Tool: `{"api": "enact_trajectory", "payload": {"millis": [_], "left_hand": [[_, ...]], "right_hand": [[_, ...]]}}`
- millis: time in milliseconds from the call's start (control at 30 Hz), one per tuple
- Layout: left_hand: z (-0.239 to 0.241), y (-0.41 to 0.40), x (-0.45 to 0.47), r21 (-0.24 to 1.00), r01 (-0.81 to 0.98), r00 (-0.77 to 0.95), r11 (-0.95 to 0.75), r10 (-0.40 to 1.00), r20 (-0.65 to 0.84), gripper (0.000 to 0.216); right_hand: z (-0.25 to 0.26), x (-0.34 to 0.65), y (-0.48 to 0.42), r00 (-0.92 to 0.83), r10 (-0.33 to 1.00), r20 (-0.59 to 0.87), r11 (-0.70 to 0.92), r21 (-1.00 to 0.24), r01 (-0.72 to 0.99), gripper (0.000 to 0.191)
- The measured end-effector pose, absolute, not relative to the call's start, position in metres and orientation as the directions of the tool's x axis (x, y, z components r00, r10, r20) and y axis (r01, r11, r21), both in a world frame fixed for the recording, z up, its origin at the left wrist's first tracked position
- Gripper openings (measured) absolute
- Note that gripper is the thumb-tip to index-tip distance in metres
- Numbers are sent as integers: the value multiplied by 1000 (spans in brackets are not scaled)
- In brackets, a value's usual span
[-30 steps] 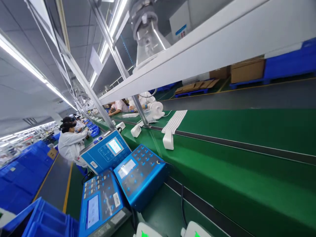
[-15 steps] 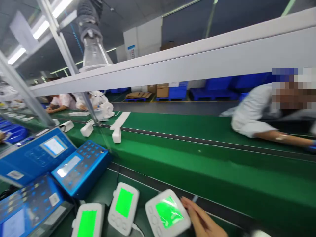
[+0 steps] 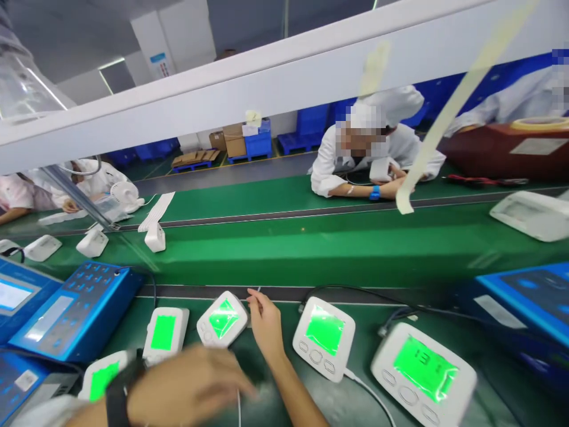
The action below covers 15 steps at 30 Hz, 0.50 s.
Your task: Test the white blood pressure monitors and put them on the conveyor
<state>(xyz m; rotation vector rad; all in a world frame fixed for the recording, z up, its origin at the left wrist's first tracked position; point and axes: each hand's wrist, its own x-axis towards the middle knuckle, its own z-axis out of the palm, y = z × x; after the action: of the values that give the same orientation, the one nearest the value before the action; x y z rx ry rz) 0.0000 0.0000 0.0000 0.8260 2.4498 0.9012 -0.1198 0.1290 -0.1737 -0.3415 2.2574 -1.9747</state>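
My right hand (image 3: 265, 320) is at the right edge of a tilted white blood pressure monitor (image 3: 222, 319) with a green-lit screen. Its fingers are drawn together near the monitor's upper corner; what they grip is hidden, though a small pale tip shows just beyond them. My left hand (image 3: 191, 385), with a black band at the wrist, is smeared by motion over the near bench, and I cannot make out its fingers. Left of the tilted monitor are a second monitor (image 3: 163, 333) and a third (image 3: 104, 375), partly covered by my left arm.
Two more lit monitors, one in the middle (image 3: 324, 332) and one at right (image 3: 424, 373), have cables. Blue test boxes stand at left (image 3: 75, 308) and right (image 3: 524, 308). Behind runs a green conveyor (image 3: 267, 249); a white rail (image 3: 222, 89) with hanging tape crosses above. Co-workers sit opposite.
The view has swung right, bringing the right-hand monitors and blue box into sight. My left hand has come in from the lower left. My right hand stays beside the tilted monitor.
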Motion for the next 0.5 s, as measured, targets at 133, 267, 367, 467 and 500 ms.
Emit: {"api": "enact_trajectory", "payload": {"millis": [133,267,367,467,500], "left_hand": [[24,-121,-70,-57,94,-978,994,81,-193,40],[34,-211,-108,-224,-64,-992,972,-85,-89,52],[33,-239,-118,-233,-76,-994,969,-92,-55,59],[21,-252,-126,-213,-94,-994,972,-103,-31,58],[16,-254,-129,-203,-101,-994,974,-107,-18,56]], "right_hand": [[-169,-117,125,-974,-224,32,191,-979,-76,53],[-161,-104,132,-983,-181,15,257,-964,-62,61],[-146,-94,148,-983,-181,-13,333,-942,-49,70],[-127,-84,164,-952,-283,-116,462,-886,-29,76],[-122,-78,167,-939,-316,-139,502,-864,-40,73]]}}
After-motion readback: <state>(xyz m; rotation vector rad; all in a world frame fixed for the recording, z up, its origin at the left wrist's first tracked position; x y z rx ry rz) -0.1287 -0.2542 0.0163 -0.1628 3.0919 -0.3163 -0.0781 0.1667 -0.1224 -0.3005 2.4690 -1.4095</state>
